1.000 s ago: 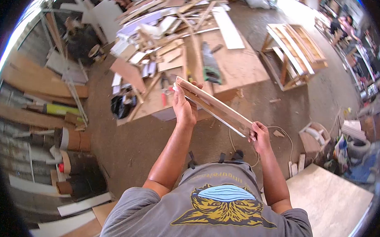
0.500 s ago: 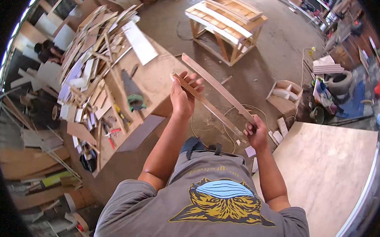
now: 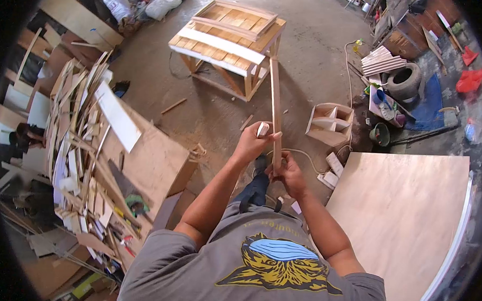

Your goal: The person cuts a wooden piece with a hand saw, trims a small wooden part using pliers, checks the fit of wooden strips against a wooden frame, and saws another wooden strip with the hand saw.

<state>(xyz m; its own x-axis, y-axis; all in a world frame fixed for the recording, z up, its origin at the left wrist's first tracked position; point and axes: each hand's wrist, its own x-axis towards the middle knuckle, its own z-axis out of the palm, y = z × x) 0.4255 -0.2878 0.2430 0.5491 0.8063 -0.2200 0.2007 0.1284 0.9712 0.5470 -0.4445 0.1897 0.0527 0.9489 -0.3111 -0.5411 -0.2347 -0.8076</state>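
Observation:
A long, narrow wooden strip (image 3: 276,98) points away from me, its far end in front of the work table. My right hand (image 3: 289,177) is closed around the strip's near end. Just to the left, my left hand (image 3: 252,144) is closed too, its fingertips against the same strip. A pale, blunt wooden end (image 3: 263,130) sticks up from the left hand toward me; the rest of that piece is hidden by the hand.
Ahead stands a slatted wooden work table (image 3: 224,37) bearing a frame. At left, wood offcuts cover a bench (image 3: 155,152). A plywood sheet (image 3: 399,222) lies at right, near a small compartmented wooden box (image 3: 331,125). A cable (image 3: 305,157) crosses the floor.
My hands have come closer together. The strip has swung from a slant to nearly straight ahead. My view has turned right, and the work table appears further left.

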